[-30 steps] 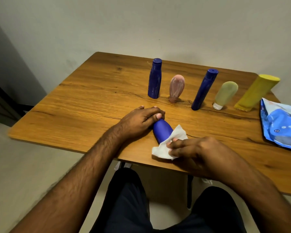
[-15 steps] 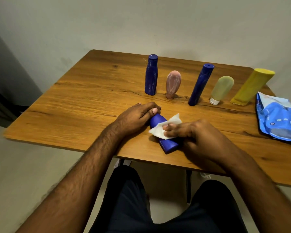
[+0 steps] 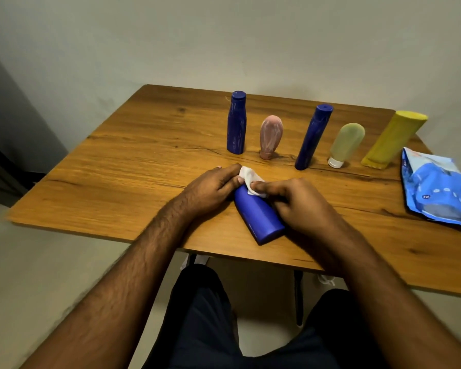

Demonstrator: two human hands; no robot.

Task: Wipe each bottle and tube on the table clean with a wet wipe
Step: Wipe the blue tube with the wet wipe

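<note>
On the wooden table (image 3: 133,166), blue bottle (image 3: 258,215) lying flat, base pointing toward the person, left hand (image 3: 210,190) gripping its far end, right hand (image 3: 296,201) pinching a white wipe (image 3: 249,179) against it.

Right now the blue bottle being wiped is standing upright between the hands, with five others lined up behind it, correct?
Not quite: the head view shows the blue bottle lying on its side on the table, not upright. The wipe is at its far end, and five others do stand behind.

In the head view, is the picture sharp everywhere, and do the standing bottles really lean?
Head view: the light is dim and warm; the left hand, right hand and lying blue bottle look fairly sharp; the near forearms and the table at its left edge smear. The yellow bottle leans outward, most likely from wide-angle distortion.
</note>
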